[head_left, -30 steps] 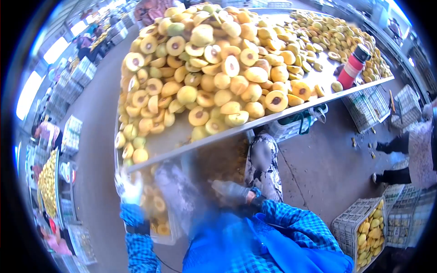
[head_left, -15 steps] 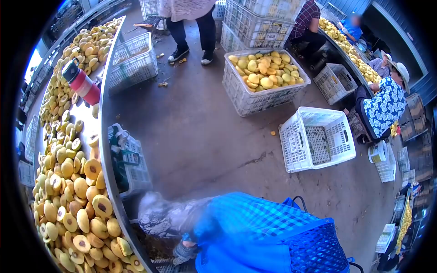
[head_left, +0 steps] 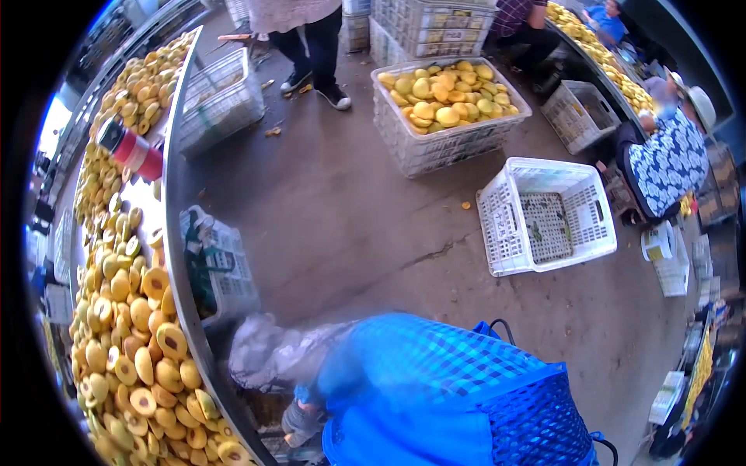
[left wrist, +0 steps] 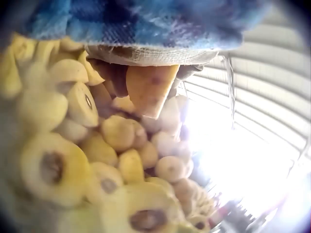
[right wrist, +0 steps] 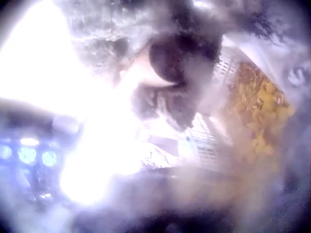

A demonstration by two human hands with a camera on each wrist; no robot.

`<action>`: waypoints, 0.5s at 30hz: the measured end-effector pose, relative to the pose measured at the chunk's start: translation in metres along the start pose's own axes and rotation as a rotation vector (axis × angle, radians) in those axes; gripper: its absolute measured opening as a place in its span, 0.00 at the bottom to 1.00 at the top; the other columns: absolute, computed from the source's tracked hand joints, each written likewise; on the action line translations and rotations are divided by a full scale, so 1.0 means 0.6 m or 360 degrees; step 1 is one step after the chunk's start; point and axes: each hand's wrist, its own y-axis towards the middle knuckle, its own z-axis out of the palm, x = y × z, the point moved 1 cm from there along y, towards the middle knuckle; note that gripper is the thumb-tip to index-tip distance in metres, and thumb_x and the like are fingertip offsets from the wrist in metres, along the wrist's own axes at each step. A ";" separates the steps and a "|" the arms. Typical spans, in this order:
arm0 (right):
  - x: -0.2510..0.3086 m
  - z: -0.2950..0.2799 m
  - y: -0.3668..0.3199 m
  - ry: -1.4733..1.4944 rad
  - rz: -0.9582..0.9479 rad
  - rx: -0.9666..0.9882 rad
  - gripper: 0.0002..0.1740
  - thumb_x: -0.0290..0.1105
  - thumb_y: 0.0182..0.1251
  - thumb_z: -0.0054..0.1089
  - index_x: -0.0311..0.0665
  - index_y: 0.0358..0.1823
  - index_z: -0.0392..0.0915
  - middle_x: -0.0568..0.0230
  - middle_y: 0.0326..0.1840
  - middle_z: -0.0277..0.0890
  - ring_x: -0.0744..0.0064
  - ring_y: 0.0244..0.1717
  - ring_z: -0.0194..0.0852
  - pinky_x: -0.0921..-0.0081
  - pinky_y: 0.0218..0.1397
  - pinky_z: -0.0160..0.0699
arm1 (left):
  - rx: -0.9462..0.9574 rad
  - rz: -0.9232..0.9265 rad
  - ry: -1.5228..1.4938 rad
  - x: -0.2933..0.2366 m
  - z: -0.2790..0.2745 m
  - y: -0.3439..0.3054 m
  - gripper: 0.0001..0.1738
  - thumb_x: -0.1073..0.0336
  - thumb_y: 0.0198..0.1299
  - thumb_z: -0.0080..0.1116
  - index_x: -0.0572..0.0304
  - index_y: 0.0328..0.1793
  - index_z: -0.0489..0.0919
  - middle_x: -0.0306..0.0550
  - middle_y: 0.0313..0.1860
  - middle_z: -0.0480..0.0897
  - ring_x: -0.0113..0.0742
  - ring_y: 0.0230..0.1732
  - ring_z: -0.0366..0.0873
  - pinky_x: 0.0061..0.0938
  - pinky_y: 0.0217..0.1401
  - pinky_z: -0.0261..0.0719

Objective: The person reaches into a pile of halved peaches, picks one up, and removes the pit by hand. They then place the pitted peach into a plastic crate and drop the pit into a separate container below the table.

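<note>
In the left wrist view my left hand [left wrist: 155,56], in a pale glove under a blue checked sleeve, grips a cut piece of yellow fruit [left wrist: 151,90] above a heap of halved fruit [left wrist: 55,167]. That hand is out of the head view. My right hand [head_left: 301,421], in a grey glove, is low beside my body, near the edge of the metal table [head_left: 203,349]. Blur and glare cover much of the right wrist view, where the right hand [right wrist: 170,97] shows dark and partly bare; its grip cannot be made out.
Halved fruit [head_left: 143,401] covers much of the table, with a red bottle [head_left: 140,158] farther along. On the floor stand a crate of whole-looking yellow fruit [head_left: 447,147] and a white crate [head_left: 509,233]. One person stands beyond; others sit at the right.
The head view has swung from facing the table to the floor and crates on the right, then shifted slightly. My left hand, seen at the table's corner earlier, has left that view.
</note>
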 end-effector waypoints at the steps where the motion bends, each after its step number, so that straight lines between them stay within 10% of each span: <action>1: 0.003 0.002 -0.009 0.0007 0.0021 0.0009 0.21 0.46 0.67 0.46 0.37 0.26 0.76 0.60 0.20 0.72 0.66 0.18 0.68 0.68 0.29 0.74 | 0.0001 -0.0191 -0.0286 -0.013 0.015 0.001 0.24 0.50 0.56 0.59 0.63 0.48 0.76 0.52 0.44 0.79 0.48 0.41 0.78 0.40 0.41 0.79; 5: 0.037 0.005 -0.029 0.0054 0.0238 0.0201 0.23 0.48 0.68 0.45 0.37 0.23 0.76 0.60 0.18 0.72 0.67 0.15 0.68 0.68 0.28 0.74 | -0.0385 -0.0989 -0.1767 -0.077 0.022 -0.029 0.28 0.49 0.56 0.59 0.65 0.52 0.73 0.54 0.46 0.78 0.48 0.42 0.78 0.39 0.42 0.80; 10: 0.034 -0.027 -0.010 -0.0229 0.0050 0.0162 0.16 0.30 0.64 0.44 0.32 0.51 0.69 0.46 0.45 0.71 0.53 0.42 0.71 0.65 0.48 0.74 | -0.1250 -0.1489 -0.2606 -0.178 0.020 -0.116 0.33 0.48 0.55 0.60 0.68 0.57 0.70 0.56 0.48 0.77 0.49 0.43 0.79 0.38 0.43 0.82; 11: 0.037 -0.031 -0.003 -0.0309 -0.0003 0.0157 0.20 0.26 0.63 0.43 0.31 0.56 0.68 0.43 0.50 0.71 0.50 0.47 0.72 0.64 0.52 0.74 | -0.1025 -0.1457 -0.2678 -0.186 0.021 -0.125 0.34 0.41 0.58 0.53 0.66 0.56 0.71 0.54 0.47 0.78 0.50 0.43 0.79 0.41 0.43 0.81; 15: 0.029 -0.022 0.047 -0.1195 -0.0975 0.0063 0.25 0.22 0.59 0.46 0.32 0.61 0.68 0.40 0.49 0.73 0.49 0.41 0.75 0.62 0.42 0.77 | -0.0935 -0.1554 -0.2691 -0.158 0.061 -0.137 0.34 0.39 0.65 0.39 0.66 0.56 0.72 0.52 0.46 0.79 0.48 0.44 0.78 0.40 0.44 0.79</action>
